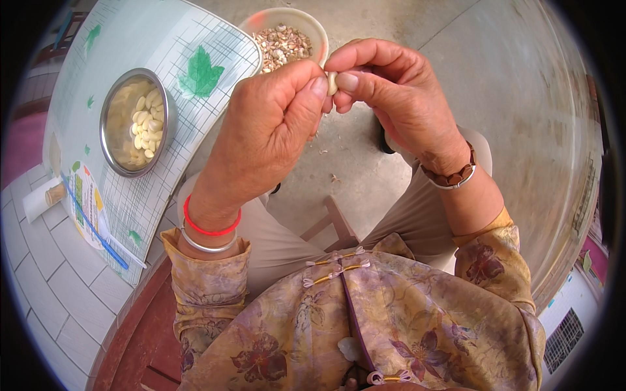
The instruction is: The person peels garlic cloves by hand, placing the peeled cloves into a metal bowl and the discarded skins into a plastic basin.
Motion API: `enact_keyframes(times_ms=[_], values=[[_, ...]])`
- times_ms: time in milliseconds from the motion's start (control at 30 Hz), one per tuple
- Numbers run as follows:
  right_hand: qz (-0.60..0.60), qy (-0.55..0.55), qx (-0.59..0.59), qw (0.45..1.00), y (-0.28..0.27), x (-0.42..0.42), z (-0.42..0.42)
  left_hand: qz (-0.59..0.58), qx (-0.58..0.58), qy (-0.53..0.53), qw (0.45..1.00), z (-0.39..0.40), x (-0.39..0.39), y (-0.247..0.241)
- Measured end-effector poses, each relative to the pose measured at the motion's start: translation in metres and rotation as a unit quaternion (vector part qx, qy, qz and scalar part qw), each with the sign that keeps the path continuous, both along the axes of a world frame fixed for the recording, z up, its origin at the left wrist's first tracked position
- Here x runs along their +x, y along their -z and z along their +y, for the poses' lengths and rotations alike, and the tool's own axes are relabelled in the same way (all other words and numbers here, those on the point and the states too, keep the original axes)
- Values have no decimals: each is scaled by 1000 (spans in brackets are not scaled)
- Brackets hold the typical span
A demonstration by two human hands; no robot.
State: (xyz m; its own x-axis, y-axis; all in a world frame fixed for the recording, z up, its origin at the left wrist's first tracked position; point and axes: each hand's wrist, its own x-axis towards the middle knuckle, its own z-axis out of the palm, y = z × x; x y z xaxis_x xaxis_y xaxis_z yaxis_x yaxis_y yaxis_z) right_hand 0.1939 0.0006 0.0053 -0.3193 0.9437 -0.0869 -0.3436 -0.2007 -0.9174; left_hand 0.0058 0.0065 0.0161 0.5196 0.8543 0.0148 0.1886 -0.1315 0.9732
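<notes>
A pale garlic clove (332, 84) is pinched between the fingertips of both my hands, near the top middle. My left hand (279, 122), with a red cord and a silver bangle at the wrist, grips its left side. From the right, my right hand (396, 90) holds it between thumb and fingers. Just beyond my left hand, a round plastic basin (320, 36) contains many unpeeled garlic cloves (283, 46). To the left, a steel bowl (168, 115) holds peeled white cloves (148, 124); its own wall hides part of the inside.
The bowl stands on a table with a leaf-patterned top (200, 71). A round printed hand fan (88, 210) with a blue strip lies at the table's near left edge. A wooden stool part (335, 217) shows between my knees. Bits of skin lie on the concrete floor (357, 161).
</notes>
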Motion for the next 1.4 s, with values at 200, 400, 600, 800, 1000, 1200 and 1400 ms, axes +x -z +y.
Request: enact_keyframes(times_ms=[200, 400, 600, 800, 1000, 1200, 1400], values=[[-5, -1, 6, 1000, 1, 0, 0, -8, 20, -16, 1000, 1, 0, 7], [-19, 27, 47, 998, 2, -3, -2, -137, -147, -26, 979, -2, 8, 1], [-47, 56, 30, 997, 2, -5, -2, 38, 88, -55, 994, -1, 8, 4], [-55, 60, 18, 996, 2, -6, -2, 77, 204, -69, 974, 1, 9, 7], [-60, 58, 18, 996, 4, -5, -2, 70, 182, -47, 980, 1, 7, 3], [-115, 54, 104, 986, 6, -6, -3, 87, 199, -63, 974, 2, 6, 6], [-122, 55, 114, 985, 6, -8, -5, 65, 132, -68, 987, 1, 5, 7]])
